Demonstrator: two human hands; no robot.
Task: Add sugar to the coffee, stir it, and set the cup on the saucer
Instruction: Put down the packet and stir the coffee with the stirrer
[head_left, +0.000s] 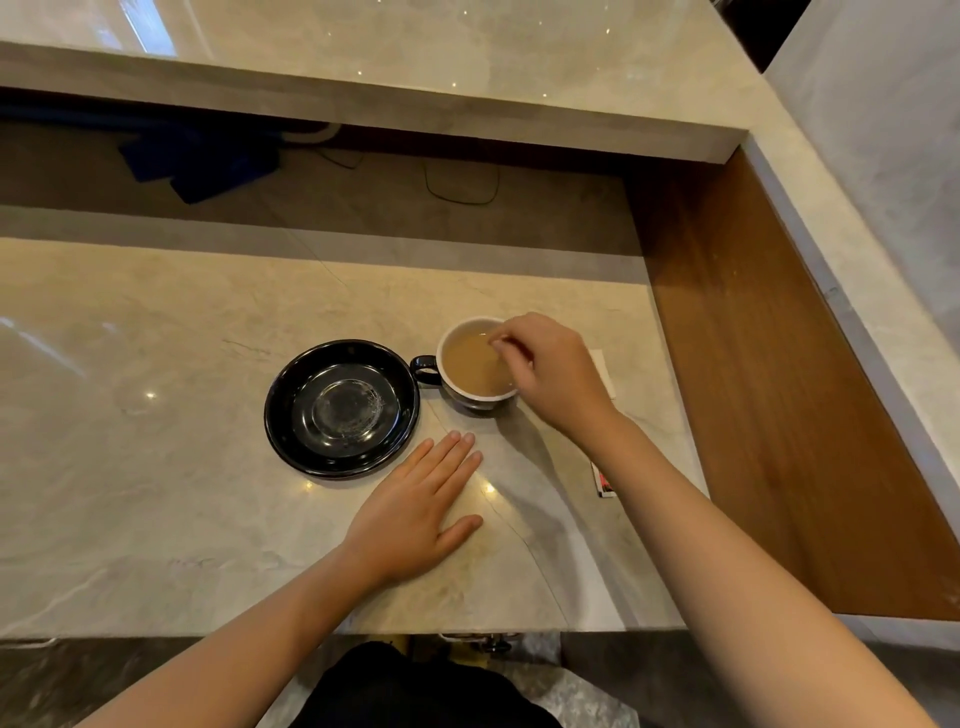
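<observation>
So the right hand is hovering right over the cup, fingers bunched together and pinching something thin that dips into the coffee. It looks like a small stirrer or spoon handle, but it's too blurry to say which. My guess is we're in the stirring part.

The left hand is spread flat, palm down on the counter, holding nothing, fingertips pointing up toward the gap between the saucer and cup.

The bit that matters for the next move: the saucer sits just to the left of the cup, close but not touching, and the cup's handle sticks out left, straight at the saucer. So the cup needs only a short hop leftward. The left hand is closer to both the handle and the saucer, so it seems the natural one to lift with, while the right is busy over the rim.

The surface is glossy beige marble, so it's probably slippery. A small packet lies by the right forearm at the counter edge. There's a raised ledge behind and a wood panel to the right.
</observation>
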